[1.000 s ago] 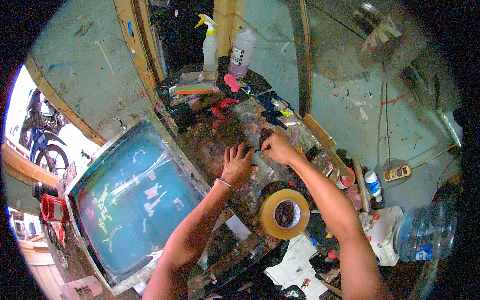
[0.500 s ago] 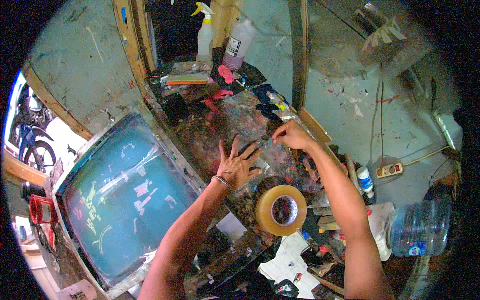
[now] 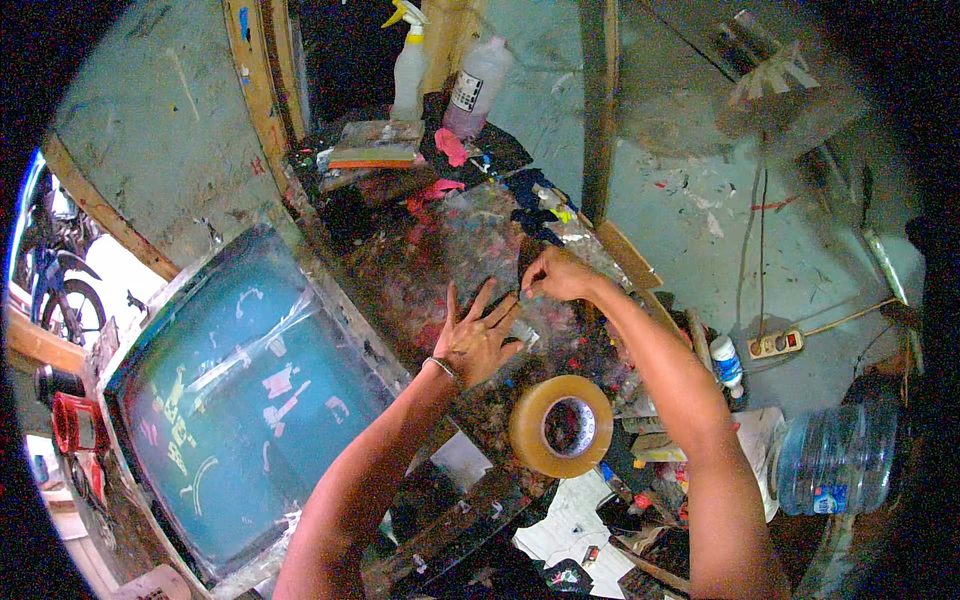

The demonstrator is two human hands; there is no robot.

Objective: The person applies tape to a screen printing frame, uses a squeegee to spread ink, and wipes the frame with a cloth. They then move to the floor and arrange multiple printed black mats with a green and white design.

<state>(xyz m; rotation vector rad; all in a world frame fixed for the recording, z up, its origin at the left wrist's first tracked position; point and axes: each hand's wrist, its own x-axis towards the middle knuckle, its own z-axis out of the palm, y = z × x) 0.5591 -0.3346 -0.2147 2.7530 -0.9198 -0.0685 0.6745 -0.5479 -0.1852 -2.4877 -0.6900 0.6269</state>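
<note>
My left hand (image 3: 474,338) lies with fingers spread on the paint-stained worktop (image 3: 395,270), a bracelet at its wrist. My right hand (image 3: 550,276) is pinched just above and right of the left fingertips, almost touching them; whatever is between its fingers is too small to make out. A thin clear sheet seems to lie under the hands, though its edges are hard to tell. A wide roll of amber tape (image 3: 532,428) lies nearer me, between my forearms.
A screen frame (image 3: 240,400) fills the left side. Behind stand a spray bottle (image 3: 408,80) and a plastic jug (image 3: 476,90). At right are a white bottle (image 3: 728,362), a power strip (image 3: 776,343) and a water jug (image 3: 835,460). A motorbike (image 3: 65,300) shows through the left opening.
My left hand has spread its fingers and shifted down from where they were bunched. My right hand moved right, then back left toward the left fingertips. The view has shifted slightly.
</note>
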